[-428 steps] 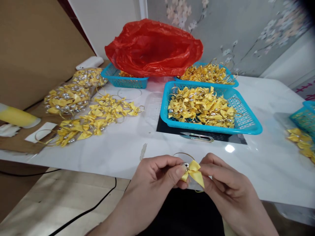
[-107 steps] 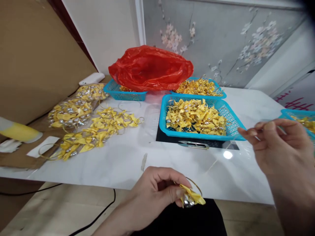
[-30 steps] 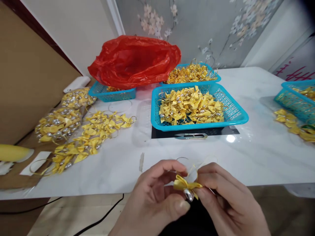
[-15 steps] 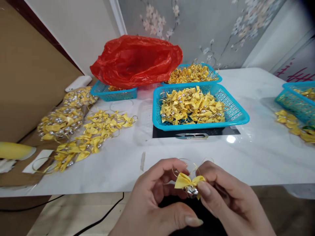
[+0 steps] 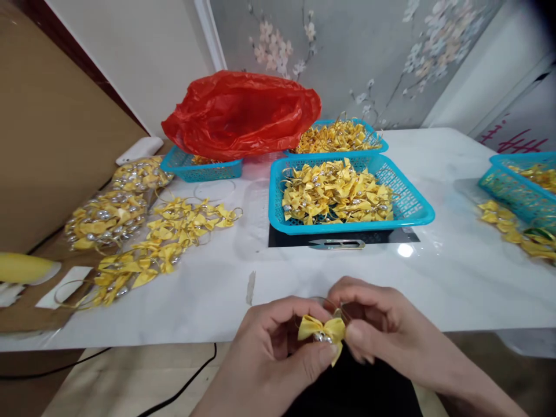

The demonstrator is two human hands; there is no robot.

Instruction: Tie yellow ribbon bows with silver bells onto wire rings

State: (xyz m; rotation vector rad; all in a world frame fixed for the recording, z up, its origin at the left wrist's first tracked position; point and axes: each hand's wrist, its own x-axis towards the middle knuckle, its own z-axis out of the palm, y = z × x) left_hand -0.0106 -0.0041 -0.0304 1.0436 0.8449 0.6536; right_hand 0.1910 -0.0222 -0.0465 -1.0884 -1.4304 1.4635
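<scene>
Between the thumb and fingers of my left hand (image 5: pixel 278 347) is a small yellow ribbon bow (image 5: pixel 333 329) with silvery bells at its centre. My right hand (image 5: pixel 386 327) is closed at the right side of the bow, its fingers around a thin gold cord (image 5: pixel 343 313) behind it. The exact grip of those fingertips is partly hidden. Both hands are just over the front edge of the white table (image 5: pixel 208 313). Beyond them, a blue basket (image 5: pixel 351 227) holds many similar bows, and metal thread snips (image 5: pixel 336 244) lie before it.
Loose bows (image 5: pixel 174 231) and bagged bows (image 5: pixel 106 220) lie at the left. A red plastic bag (image 5: pixel 243 116) rests on a blue basket (image 5: pixel 208 171) behind. Further baskets stand at the back (image 5: pixel 382 145) and right (image 5: pixel 499 179). Black cables (image 5: pixel 186 382) hang below the table.
My left thumb has closed onto the bow's front. My right fingers have shifted from the bow's right wing to the cord behind it. The bow has moved slightly left.
</scene>
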